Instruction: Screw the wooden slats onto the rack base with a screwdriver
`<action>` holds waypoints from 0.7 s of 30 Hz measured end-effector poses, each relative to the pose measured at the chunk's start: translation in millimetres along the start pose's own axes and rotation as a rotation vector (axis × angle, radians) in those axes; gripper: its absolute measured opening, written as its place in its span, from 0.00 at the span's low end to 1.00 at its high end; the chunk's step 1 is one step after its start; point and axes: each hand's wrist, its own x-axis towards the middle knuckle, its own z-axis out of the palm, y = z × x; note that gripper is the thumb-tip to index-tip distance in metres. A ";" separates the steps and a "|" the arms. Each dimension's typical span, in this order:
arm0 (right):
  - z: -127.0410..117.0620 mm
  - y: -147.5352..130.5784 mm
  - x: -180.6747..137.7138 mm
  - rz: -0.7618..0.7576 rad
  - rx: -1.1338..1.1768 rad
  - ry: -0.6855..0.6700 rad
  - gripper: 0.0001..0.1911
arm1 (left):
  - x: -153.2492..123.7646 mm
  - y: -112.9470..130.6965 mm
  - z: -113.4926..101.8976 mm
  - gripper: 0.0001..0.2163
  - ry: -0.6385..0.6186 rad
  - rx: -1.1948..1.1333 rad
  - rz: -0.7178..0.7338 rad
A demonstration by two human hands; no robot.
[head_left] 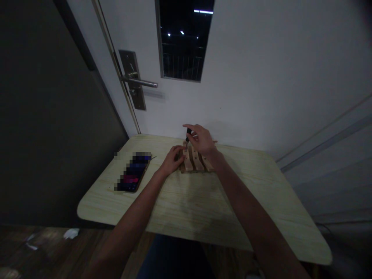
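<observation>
On the table lies a small wooden piece (188, 164) with several curved slats on a flat base and dark spots that look like screws or holes. My right hand (202, 140) is closed around the black handle of a screwdriver (188, 133). It stands nearly upright, its shaft pointing down at the upper part of the leftmost slat. My left hand (172, 159) grips the left side of the wooden piece, thumb and fingers curved against it near the screwdriver's tip. The exact tip contact is too small to make out. My right hand and wrist cover part of the right slats.
A phone (134, 174), partly pixelated, lies on the table's left side with a thin object by its upper corner. The light wooden table (261, 193) backs onto a white door with a metal handle (142, 82) and a dark window. White scraps (71, 233) lie on the floor.
</observation>
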 end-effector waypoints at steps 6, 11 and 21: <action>1.2 -4.0 0.3 -0.037 0.013 -0.001 0.21 | 0.1 -0.1 0.4 0.17 0.005 0.001 -0.012; 1.3 -5.7 -0.3 -0.053 0.042 -0.057 0.20 | 0.2 -0.8 0.7 0.17 0.006 0.003 -0.015; 4.4 -7.0 1.4 -0.054 0.016 0.000 0.17 | 0.6 -2.5 0.9 0.17 0.005 -0.032 -0.006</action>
